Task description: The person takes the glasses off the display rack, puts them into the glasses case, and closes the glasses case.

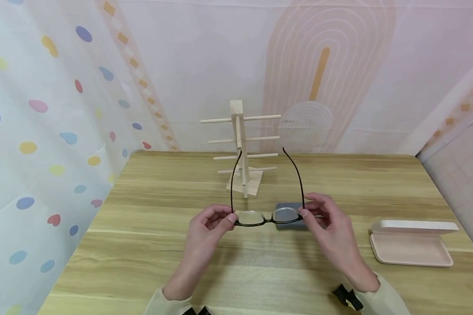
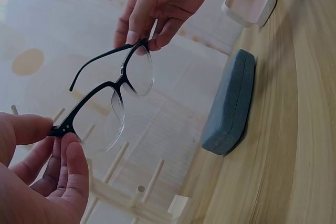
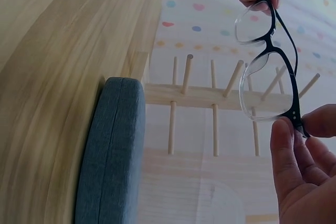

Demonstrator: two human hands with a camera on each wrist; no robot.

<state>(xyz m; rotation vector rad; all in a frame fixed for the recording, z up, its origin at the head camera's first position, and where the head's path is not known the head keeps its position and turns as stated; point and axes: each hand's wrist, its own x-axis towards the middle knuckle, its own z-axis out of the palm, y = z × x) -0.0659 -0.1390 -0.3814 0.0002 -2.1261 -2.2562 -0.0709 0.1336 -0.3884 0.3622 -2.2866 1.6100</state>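
Observation:
A pair of eyeglasses point(image 1: 268, 221) with a black upper frame and clear lower rims is held up above the table, its temples unfolded and pointing away toward the stand. My left hand point(image 1: 210, 234) pinches the left hinge corner between thumb and fingers. At the opposite corner my right hand point(image 1: 333, 236) grips the frame in the same way. In the left wrist view the blue-grey glasses case point(image 2: 230, 103) lies closed on the table below the eyeglasses. Beyond them stands a wooden display stand point(image 1: 242, 144) with several pegs on both sides.
An open pale pink glasses case point(image 1: 411, 249) lies on the right of the wooden table point(image 1: 142, 245). Patterned curtains point(image 1: 205, 57) hang behind the table and along its left side. The stand's square base point(image 1: 255, 181) rests near the back edge.

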